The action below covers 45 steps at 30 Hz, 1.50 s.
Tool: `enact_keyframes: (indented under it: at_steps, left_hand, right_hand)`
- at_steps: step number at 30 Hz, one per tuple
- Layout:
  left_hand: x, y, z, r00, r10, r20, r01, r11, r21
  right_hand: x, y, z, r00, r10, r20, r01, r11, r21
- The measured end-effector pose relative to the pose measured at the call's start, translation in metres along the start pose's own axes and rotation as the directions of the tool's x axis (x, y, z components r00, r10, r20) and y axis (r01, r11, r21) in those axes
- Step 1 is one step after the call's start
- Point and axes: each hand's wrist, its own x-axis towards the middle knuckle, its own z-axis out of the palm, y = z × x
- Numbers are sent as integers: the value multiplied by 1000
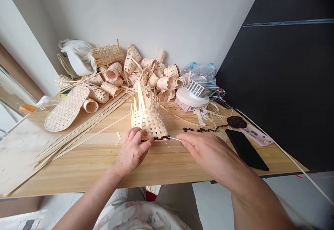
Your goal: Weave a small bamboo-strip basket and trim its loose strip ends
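Observation:
A partly woven basket point(148, 121) of pale flat strips lies on its side near the table's front, its loose strip ends pointing away from me. Dark braided trim runs along its near rim. My left hand point(134, 148) grips that rim at the left, fingers over the edge and thumb against it. To the right, my right hand point(199, 145) pinches a thin pale strip point(174, 138) that leads to the rim's right corner. The fingertips of my right hand are partly hidden by the hand itself.
Many small woven baskets point(114, 71) are heaped along the wall. Long strips point(86, 127) and a flat woven sole-shaped piece point(66, 110) lie left. Right are a tape roll point(192, 98), dark braided cord point(237, 122) and a black phone point(246, 150) near the table edge.

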Motion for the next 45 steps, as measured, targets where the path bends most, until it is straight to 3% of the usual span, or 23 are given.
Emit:
enact_keyframes:
  at_steps: [6,10,12,15,17,20,22,25,27,30,32,33,36,39,41,43,45]
  left_hand:
    - [2,5,-7,998,-44,-55,40,997,-62]
    - [6,16,-31,961,-259,-93,224,933,-282]
    - [7,25,-44,952,-305,29,288,859,-423]
    - [4,38,-55,943,-214,255,320,791,-521]
    - [-1,41,-59,920,-210,332,370,747,-553]
    - [-17,31,-68,865,-324,383,496,669,-554]
    - [-36,17,-82,839,-445,315,545,679,-492]
    - [-73,-8,-115,798,-601,39,577,744,-337]
    - [-98,-21,-140,723,-683,-99,662,727,-179]
    - [-125,-35,-171,562,-769,-305,819,568,75]
    - [-132,-43,-181,477,-802,-358,879,445,174]
    - [-133,-49,-182,440,-823,-359,898,392,201]
    - [-124,-70,-171,331,-888,-318,939,277,205]
    - [-112,-94,-147,271,-945,-185,947,228,224]
    - [-105,-106,-131,313,-950,-15,907,294,300]
    - [-99,-113,-118,470,-882,44,823,455,341]
    - [-89,-110,-104,640,-767,-55,745,602,287]
  right_hand:
    - [-5,5,9,996,85,2,-85,996,42]
    - [-15,-4,9,1000,25,12,-25,1000,5]
    - [-17,-16,5,997,-59,43,59,998,-14]
    - [-13,-43,-6,966,-192,173,197,980,-16]
    - [-7,-61,-13,928,-292,234,300,954,0]
    - [5,-80,-21,891,-394,224,413,910,-41]
    - [16,-84,-26,897,-413,155,432,895,-115]
    - [40,-80,-35,894,-447,-31,432,877,-209]
    - [61,-75,-43,870,-461,-174,408,872,-270]
    - [87,-69,-53,782,-375,-498,247,920,-306]
    - [98,-63,-53,704,-294,-647,178,954,-239]
    - [100,-59,-51,688,-272,-672,185,962,-201]
    - [103,-36,-29,725,-261,-637,287,956,-66]
    - [102,-5,7,829,-91,-552,236,952,197]
    - [100,15,34,894,120,-431,109,876,469]
    - [99,30,58,934,287,-211,-39,672,740]
    - [98,38,78,941,333,-59,-133,525,841]
